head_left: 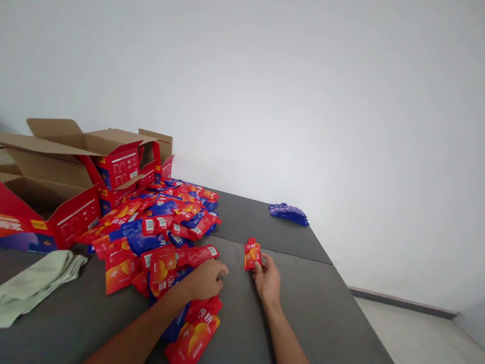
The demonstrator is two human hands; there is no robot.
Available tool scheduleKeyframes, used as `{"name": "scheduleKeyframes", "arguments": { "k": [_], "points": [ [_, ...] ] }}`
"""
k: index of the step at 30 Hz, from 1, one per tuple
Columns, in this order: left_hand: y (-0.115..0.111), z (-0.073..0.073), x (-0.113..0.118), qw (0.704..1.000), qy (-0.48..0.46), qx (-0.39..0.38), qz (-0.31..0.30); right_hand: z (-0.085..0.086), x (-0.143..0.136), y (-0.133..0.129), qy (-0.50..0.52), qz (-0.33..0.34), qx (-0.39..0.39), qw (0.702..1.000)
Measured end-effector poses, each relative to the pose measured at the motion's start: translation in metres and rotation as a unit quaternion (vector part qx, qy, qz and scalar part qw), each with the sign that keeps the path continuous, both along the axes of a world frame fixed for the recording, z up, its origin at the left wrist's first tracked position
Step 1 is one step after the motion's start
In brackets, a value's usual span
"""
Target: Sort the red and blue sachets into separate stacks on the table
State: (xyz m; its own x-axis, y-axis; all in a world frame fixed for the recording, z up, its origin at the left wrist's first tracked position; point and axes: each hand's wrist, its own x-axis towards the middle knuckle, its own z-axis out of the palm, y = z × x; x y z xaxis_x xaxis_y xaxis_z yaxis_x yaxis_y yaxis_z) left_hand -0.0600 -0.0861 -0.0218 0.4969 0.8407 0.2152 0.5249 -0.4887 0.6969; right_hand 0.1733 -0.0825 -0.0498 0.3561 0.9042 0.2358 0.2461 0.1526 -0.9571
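A red pouch [252, 254] with an orange fruit print is pinched in my right hand [268, 280], held above the dark table [229, 328]. My left hand [206, 279] hovers over or rests on the near right edge of a heap of red and blue pouches [171, 215]. Its fingers are curled and partly out of sight, so whether they grip a pouch does not show. Below that hand a larger-looking red pouch [195, 339] lies at the near end of the heap, partly over a blue one.
Open red cardboard boxes [75, 218] stand along the left, flaps up. A folded pale green cloth [32, 285] lies in front of them. Overlapping blue pouches [288, 212] lie in a row near the far right table edge. A white wall [301, 96] rises behind.
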Motion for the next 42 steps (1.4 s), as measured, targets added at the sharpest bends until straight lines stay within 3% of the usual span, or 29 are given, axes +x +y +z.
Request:
{"name": "scheduleKeyframes", "arguments": {
  "k": [4,9,13,17,20,23,26,28,30,34,38,42],
  "points": [
    [-0.004,0.005,-0.008,0.995,0.084,0.028,-0.041,0.001,0.005,0.003,-0.186,-0.048,0.000,0.981],
    [-0.004,0.004,-0.011,0.994,0.102,0.031,-0.025,0.009,-0.008,-0.004,-0.413,-0.076,-0.049,0.906],
    [-0.004,0.004,-0.012,0.995,0.087,0.012,-0.037,0.012,-0.019,-0.011,-0.485,-0.014,-0.088,0.870],
    [0.001,0.006,-0.011,0.998,0.051,0.019,-0.011,0.013,-0.020,-0.013,-0.496,-0.007,-0.107,0.862],
    [0.007,0.009,-0.008,1.000,-0.014,0.016,0.018,0.016,-0.020,-0.012,-0.481,-0.015,-0.106,0.870],
    [0.010,0.015,-0.006,0.995,-0.079,0.022,0.052,0.022,-0.024,-0.012,-0.428,-0.006,-0.055,0.902],
    [0.009,0.021,-0.006,0.988,-0.129,0.015,0.086,0.032,-0.035,-0.017,-0.312,0.084,0.015,0.946],
    [0.008,0.025,-0.005,0.980,-0.165,0.006,0.107,0.039,-0.046,-0.025,-0.214,0.165,0.009,0.963],
    [0.007,0.027,-0.005,0.971,-0.201,-0.003,0.126,0.045,-0.055,-0.033,-0.127,0.221,-0.020,0.967],
    [0.008,0.030,-0.005,0.952,-0.266,-0.045,0.145,0.055,-0.066,-0.044,0.009,0.265,-0.054,0.963],
    [0.009,0.033,-0.005,0.937,-0.314,-0.095,0.120,0.055,-0.067,-0.044,0.067,0.259,-0.062,0.961],
    [0.007,0.035,-0.005,0.945,-0.281,-0.129,0.105,0.049,-0.066,-0.041,0.089,0.244,-0.065,0.963]
  ]
}}
